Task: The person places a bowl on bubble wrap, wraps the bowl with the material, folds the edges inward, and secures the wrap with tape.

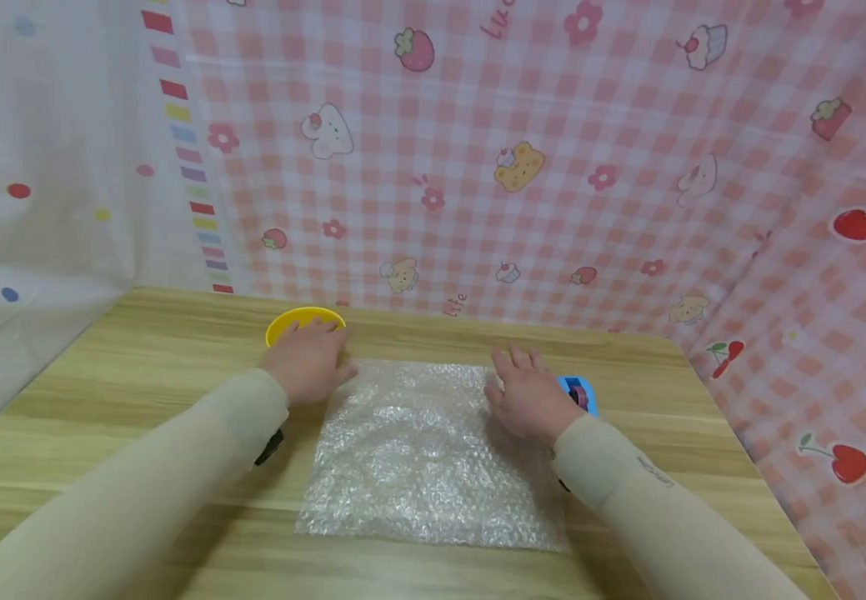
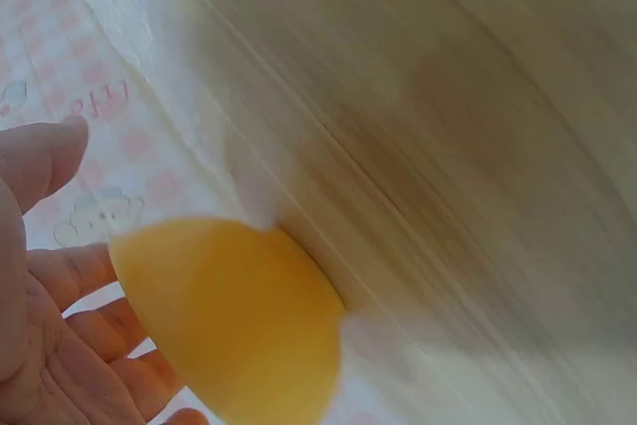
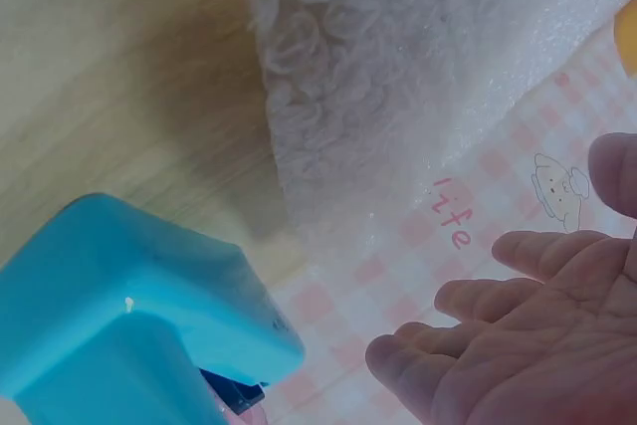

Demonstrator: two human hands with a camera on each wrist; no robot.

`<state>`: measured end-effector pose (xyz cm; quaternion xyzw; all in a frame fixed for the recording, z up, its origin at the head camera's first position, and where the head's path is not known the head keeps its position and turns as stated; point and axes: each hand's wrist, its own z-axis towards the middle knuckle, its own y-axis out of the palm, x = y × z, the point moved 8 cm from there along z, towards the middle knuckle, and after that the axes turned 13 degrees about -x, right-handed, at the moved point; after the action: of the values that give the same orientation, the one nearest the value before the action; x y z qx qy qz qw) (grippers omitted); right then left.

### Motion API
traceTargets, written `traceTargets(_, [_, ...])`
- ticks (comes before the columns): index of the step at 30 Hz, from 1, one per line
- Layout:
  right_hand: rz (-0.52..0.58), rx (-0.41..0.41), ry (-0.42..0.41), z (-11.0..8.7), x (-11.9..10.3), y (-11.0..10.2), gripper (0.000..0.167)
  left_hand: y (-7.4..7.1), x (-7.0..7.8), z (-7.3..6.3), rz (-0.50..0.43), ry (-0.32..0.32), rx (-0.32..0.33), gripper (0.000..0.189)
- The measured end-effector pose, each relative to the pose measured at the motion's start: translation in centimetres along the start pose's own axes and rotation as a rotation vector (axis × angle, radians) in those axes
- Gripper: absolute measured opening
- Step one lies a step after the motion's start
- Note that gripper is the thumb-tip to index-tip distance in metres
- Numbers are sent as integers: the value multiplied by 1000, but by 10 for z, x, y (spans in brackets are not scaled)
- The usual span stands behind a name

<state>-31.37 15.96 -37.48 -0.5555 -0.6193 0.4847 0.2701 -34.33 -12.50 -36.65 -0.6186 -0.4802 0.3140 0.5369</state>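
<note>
A sheet of clear bubble wrap (image 1: pixel 433 454) lies flat on the wooden table (image 1: pixel 140 392). My left hand (image 1: pixel 311 362) is at the sheet's far left corner, its fingers relaxed and spread beside a yellow bowl (image 1: pixel 303 319); in the left wrist view the bowl (image 2: pixel 239 320) sits just beyond my open palm (image 2: pixel 60 345). My right hand (image 1: pixel 526 393) is over the sheet's far right edge with straight fingers, next to a blue object (image 1: pixel 579 392). The right wrist view shows the blue object (image 3: pixel 129 306), the bubble wrap (image 3: pixel 398 77) and my empty hand (image 3: pixel 528 345). Neither hand holds anything.
A pink checked cloth (image 1: pixel 523 167) with cartoon prints hangs behind the table and along its right side. A white dotted cloth (image 1: pixel 35 192) hangs on the left. Both forearms are in beige sleeves.
</note>
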Motion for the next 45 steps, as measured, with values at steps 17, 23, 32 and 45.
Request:
traceTargets(17, [42, -9, -11, -8, 8, 6, 63, 2, -38, -21, 43, 0, 41, 35])
traceTargets(23, [44, -17, -7, -6, 11, 9, 63, 3, -38, -25, 93, 19, 87, 20])
traceTargets(32, [38, -9, -28, -6, 13, 10, 61, 1, -37, -29, 52, 18, 132, 19])
traceTargets(45, [25, -26, -36, -3, 15, 13, 60, 0, -28, -33, 43, 68, 201, 12])
